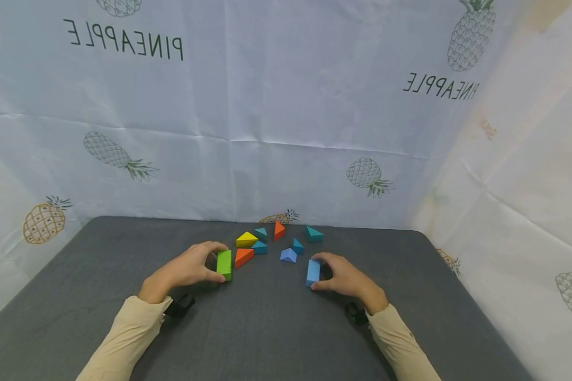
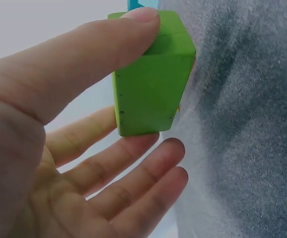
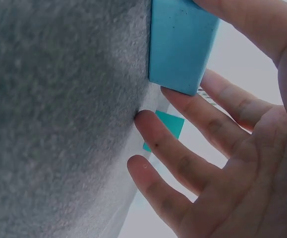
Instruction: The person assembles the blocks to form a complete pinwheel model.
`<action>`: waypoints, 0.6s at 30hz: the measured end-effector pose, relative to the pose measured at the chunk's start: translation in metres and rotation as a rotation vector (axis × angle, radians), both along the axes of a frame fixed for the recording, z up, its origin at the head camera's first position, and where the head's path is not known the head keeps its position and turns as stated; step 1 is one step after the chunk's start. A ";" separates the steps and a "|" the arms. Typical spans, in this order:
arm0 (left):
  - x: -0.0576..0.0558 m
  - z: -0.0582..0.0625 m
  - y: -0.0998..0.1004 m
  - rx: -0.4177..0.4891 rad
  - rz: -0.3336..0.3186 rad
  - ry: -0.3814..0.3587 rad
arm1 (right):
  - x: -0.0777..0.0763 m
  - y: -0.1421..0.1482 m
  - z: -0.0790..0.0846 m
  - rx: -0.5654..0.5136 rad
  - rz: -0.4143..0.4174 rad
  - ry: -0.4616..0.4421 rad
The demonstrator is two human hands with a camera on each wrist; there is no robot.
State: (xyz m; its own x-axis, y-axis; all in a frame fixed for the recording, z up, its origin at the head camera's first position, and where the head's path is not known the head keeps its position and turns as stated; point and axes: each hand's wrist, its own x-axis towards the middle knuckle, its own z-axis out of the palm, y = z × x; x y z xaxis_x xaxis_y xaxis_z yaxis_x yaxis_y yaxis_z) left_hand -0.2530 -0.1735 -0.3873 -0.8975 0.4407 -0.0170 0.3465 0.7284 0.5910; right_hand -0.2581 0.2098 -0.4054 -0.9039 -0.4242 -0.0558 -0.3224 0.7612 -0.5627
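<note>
My left hand (image 1: 190,267) pinches a green rectangular block (image 1: 224,264) lengthwise, thumb at the near end and fingers at the far end. In the left wrist view the thumb lies over one end of this green block (image 2: 150,94), and the lower fingers spread loosely beside it. Across the table, my right hand (image 1: 344,276) grips a light blue rectangular block (image 1: 313,272) the same way. The right wrist view shows the blue block (image 3: 183,47) between thumb and fingertips, its upper end cut off by the frame. Both blocks are close over the dark tabletop.
Between and beyond the hands lie several small triangular blocks: a yellow one (image 1: 246,239), an orange one (image 1: 243,257), a red-orange one (image 1: 278,230), a periwinkle one (image 1: 288,255) and a teal one (image 1: 314,234). A pineapple-print curtain (image 1: 286,106) hangs behind the dark grey table (image 1: 267,328).
</note>
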 end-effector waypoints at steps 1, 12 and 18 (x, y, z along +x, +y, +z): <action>0.000 0.000 0.000 0.009 -0.005 -0.001 | 0.001 -0.001 0.000 0.000 0.005 -0.003; 0.003 0.004 0.001 0.097 -0.078 0.009 | 0.004 -0.009 0.003 -0.019 0.047 -0.052; 0.003 0.004 0.004 0.098 -0.078 0.018 | 0.005 -0.010 0.002 -0.035 0.094 -0.051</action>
State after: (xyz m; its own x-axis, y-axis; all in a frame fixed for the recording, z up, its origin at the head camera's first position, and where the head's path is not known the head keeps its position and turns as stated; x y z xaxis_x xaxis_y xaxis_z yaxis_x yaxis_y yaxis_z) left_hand -0.2497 -0.1699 -0.3832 -0.8604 0.5077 0.0452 0.4106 0.6379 0.6515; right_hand -0.2532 0.1998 -0.4030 -0.8563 -0.5095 -0.0842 -0.3619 0.7085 -0.6058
